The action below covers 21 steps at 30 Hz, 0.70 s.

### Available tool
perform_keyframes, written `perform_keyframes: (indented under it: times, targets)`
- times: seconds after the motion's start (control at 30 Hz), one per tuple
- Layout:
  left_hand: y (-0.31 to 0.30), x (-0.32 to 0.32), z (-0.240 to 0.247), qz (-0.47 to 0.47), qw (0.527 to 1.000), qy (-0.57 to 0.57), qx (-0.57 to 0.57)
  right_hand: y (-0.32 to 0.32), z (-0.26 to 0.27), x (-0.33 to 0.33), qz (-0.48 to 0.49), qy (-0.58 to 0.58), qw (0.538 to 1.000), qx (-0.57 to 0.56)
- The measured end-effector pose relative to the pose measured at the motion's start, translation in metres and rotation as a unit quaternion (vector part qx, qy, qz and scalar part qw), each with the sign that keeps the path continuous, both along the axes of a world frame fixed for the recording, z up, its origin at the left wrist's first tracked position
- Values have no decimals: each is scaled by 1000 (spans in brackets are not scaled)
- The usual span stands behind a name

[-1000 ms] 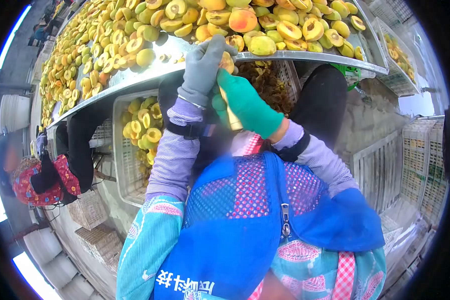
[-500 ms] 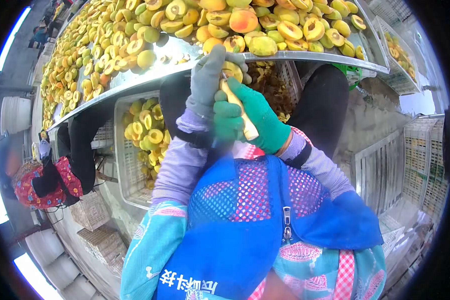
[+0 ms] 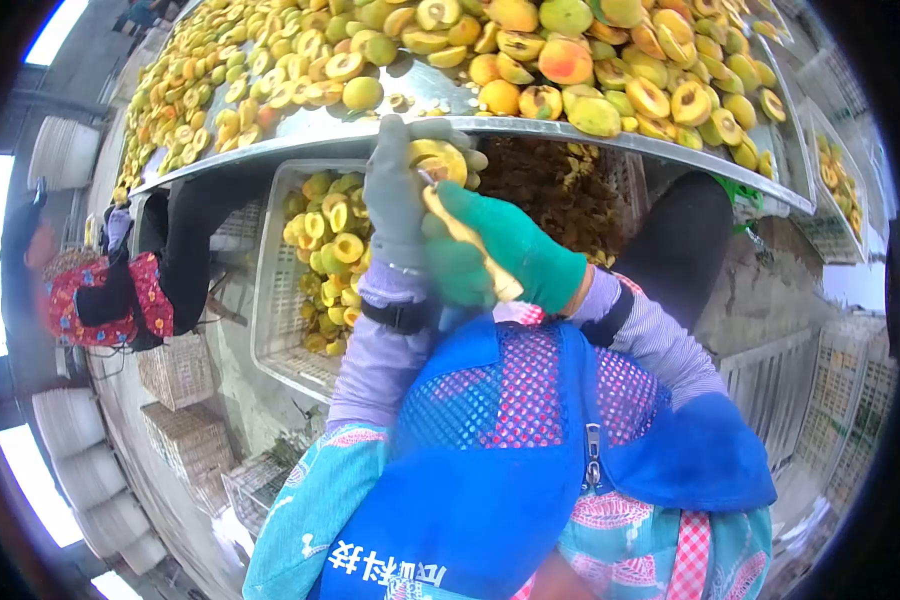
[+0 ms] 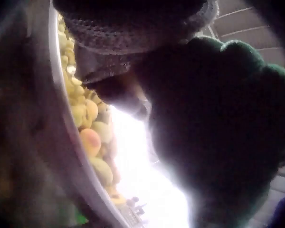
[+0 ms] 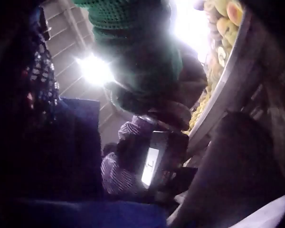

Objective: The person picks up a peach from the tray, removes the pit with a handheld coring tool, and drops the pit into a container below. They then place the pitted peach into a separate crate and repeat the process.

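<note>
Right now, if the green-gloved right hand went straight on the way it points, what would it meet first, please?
The right hand would probably meet the yellow fruit in the gray-gloved left hand; the tip of its wooden-handled tool appears at the fruit, though depth is hard to judge.

Above, left hand [image 4: 137, 35] in grey knit; at right, right hand [image 4: 223, 123] in green, mostly shadowed. Yellow fruit [image 4: 90, 141] along curved desk [image 4: 84, 159] rim, white glare [image 4: 137, 156] alongside.

Head view faces down; close wrist views, seemingly upward, share fruit [image 4: 90, 142].
</note>
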<state>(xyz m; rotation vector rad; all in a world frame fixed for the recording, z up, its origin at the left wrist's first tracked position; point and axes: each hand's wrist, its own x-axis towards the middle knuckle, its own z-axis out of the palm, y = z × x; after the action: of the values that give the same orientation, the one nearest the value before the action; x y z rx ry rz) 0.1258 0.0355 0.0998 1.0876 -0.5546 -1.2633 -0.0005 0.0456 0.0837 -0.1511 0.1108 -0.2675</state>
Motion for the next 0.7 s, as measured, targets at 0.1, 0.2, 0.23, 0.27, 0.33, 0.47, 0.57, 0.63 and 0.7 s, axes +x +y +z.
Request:
perform_keyframes:
  times: [0.1, 0.2, 0.23, 0.27, 0.33, 0.47, 0.57, 0.63, 0.7]
  targets:
    - [11, 35, -14, 146, 988, -19, -46, 12, 5, 5, -169, 232, 899, -332]
    - [13, 124, -27, 116, 869, -455, 155, -2, -45, -33, -256, 271, 907, -198]
    - [10, 142, -26, 18, 613, -745, 264, -7, -81, -50, -218, 288, 925, -121]
    - [-5, 146, -22, 18, 629, -741, 235, -6, -123, -65, -178, 305, 935, -38]
    - [-68, 139, -4, -4, 652, -736, 183, -17, -129, -69, -147, 337, 930, 21]
    - [-158, 140, -47, -157, 428, -880, 133, -22, -41, -49, -168, 420, 884, -114]
    - [-166, 138, -21, -222, 484, -833, 148, -22, -15, -49, -207, 470, 821, -249]
    - [-158, 145, -17, -210, 663, -703, 146, -22, -5, -44, -250, 521, 752, -316]
    - [-140, 154, -19, -175, 888, -404, 131, -36, -11, -38, -309, 492, 706, -405]
